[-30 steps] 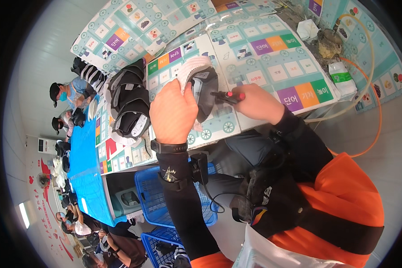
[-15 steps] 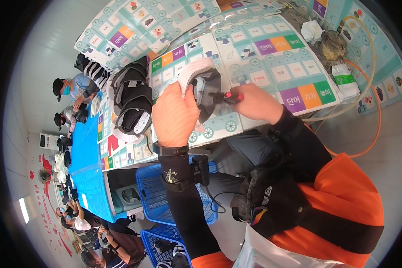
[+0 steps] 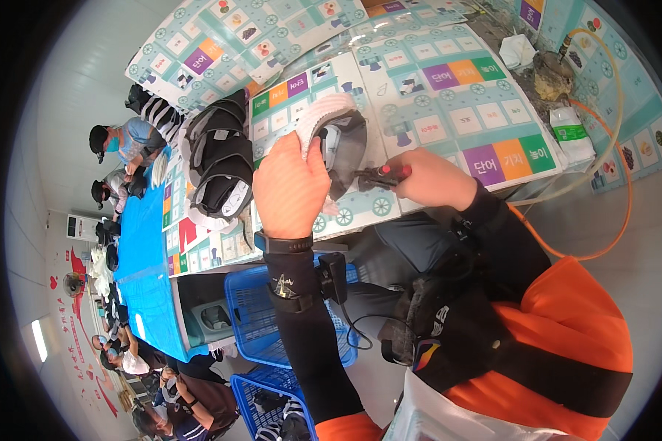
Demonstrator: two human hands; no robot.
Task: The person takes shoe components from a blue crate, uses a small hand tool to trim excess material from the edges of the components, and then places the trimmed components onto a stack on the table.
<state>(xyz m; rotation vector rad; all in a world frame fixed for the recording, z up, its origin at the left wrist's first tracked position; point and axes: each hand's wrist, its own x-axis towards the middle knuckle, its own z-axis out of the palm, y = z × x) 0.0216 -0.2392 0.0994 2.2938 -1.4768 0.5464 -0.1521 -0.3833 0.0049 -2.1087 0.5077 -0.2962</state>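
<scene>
Over the table, my left hand (image 3: 290, 187) grips a cap-like fabric piece (image 3: 353, 147) by its near left edge, thumb on the inside. The piece has a pale pink striped outside, a dark grey inner band and a whitish label inside. My right hand (image 3: 434, 178) is closed around a small dark tool (image 3: 379, 176) with red ends. The tool's tip is at the right lower rim of the piece; whether it touches cannot be made out. Left of my left hand lies a stack of similar black pieces (image 3: 221, 158) with white labels and edges.
A patterned sheet (image 3: 449, 110) covers the table. At the right stand a white-and-green packet (image 3: 571, 136) and an orange hose (image 3: 624, 213). Blue baskets (image 3: 254, 323) sit below the table edge. Several people work along a blue-covered table (image 3: 143, 250) at the left.
My right hand and the tool have moved slightly down, from the middle of the piece's right side toward its lower rim. My left hand keeps its hold.
</scene>
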